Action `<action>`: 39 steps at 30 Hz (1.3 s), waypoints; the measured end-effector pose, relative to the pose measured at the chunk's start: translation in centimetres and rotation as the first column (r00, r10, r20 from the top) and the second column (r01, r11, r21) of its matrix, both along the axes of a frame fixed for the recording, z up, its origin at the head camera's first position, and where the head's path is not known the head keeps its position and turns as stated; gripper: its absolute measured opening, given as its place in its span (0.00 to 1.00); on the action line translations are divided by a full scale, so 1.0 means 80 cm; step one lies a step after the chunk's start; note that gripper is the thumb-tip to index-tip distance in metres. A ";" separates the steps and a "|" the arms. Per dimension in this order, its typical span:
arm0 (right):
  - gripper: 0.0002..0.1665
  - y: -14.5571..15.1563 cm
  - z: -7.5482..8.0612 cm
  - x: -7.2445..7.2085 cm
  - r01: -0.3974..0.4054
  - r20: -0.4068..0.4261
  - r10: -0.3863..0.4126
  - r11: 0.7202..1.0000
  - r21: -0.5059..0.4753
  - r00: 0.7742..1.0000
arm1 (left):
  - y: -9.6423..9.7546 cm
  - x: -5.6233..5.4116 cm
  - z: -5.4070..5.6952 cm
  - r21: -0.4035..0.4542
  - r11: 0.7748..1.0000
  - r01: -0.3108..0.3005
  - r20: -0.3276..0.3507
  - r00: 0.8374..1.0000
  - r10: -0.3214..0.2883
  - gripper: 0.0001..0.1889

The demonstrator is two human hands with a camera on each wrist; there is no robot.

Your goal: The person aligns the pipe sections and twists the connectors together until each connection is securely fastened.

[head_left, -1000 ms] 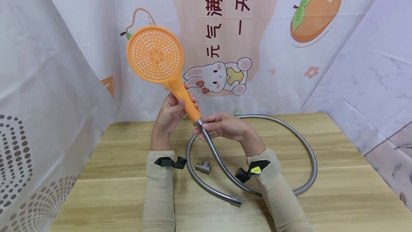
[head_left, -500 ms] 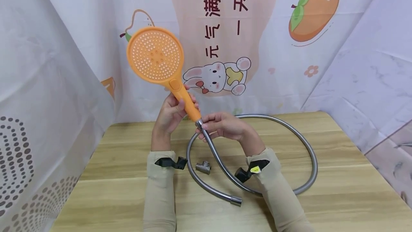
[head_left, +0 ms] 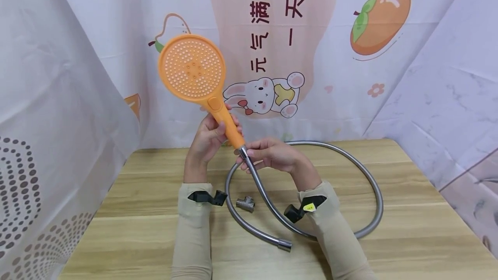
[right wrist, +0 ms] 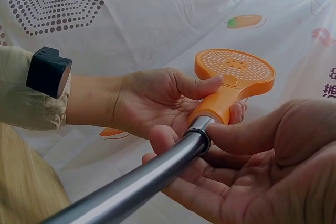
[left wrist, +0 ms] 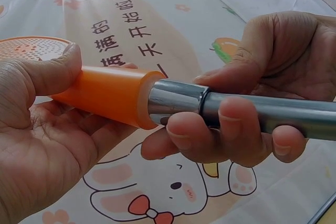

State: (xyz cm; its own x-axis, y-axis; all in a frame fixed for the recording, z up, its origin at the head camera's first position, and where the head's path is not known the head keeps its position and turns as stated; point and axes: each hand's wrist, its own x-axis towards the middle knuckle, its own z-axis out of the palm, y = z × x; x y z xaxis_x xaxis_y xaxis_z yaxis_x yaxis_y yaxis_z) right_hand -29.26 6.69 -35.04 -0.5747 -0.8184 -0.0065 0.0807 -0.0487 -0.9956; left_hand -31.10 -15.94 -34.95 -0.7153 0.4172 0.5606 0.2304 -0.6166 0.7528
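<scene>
A metal hose (right wrist: 131, 187) loops over the wooden table (head_left: 128, 228), its free end closest, a small fitting (head_left: 246, 204) just beyond. The right hand (head_left: 278, 154) pinches the hose's collar; the left hand (head_left: 203, 141) grips the orange shower head (head_left: 192, 68) (bright thing, that) by its handle, raised before a printed cloth (head_left: 330, 55).

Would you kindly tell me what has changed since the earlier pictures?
Only the head view's framing shifted: everything sits slightly lower. Nothing was taken hold of or let go. The left hand still holds the orange shower head, the right hand the metal hose near its upper end; the small metal fitting lies where it was.
</scene>
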 end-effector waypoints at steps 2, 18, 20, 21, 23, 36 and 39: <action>0.21 0.000 -0.001 0.000 0.001 -0.001 -0.001 1.000 0.002 1.000 | 0.000 0.001 0.001 -0.007 1.000 -0.004 -0.001 1.000 0.004 0.21; 0.14 -0.002 -0.001 0.002 0.054 0.005 -0.054 0.998 0.029 0.999 | 0.001 0.003 0.000 -0.006 1.000 -0.008 0.002 1.000 0.008 0.20; 0.11 -0.002 -0.002 0.001 0.058 0.011 -0.059 0.998 0.030 0.998 | 0.001 0.002 0.000 -0.004 1.000 -0.006 0.003 1.000 0.006 0.20; 0.11 -0.002 -0.002 0.001 0.059 0.010 -0.059 0.998 0.030 0.998 | 0.002 0.002 -0.001 -0.003 1.000 -0.005 0.003 1.000 0.005 0.20; 0.10 -0.002 -0.003 0.000 0.058 0.009 -0.058 0.998 0.032 0.998 | 0.002 0.001 -0.001 -0.003 1.000 -0.004 0.002 1.000 0.004 0.20; 0.20 0.000 -0.003 -0.001 0.027 0.023 -0.027 1.000 -0.010 0.999 | 0.003 0.004 0.002 -0.008 1.000 0.006 -0.007 1.000 -0.006 0.21; 0.21 0.001 -0.004 -0.001 0.017 0.030 -0.016 1.000 -0.019 0.999 | 0.003 0.004 0.002 -0.009 1.000 0.007 -0.006 1.000 -0.007 0.21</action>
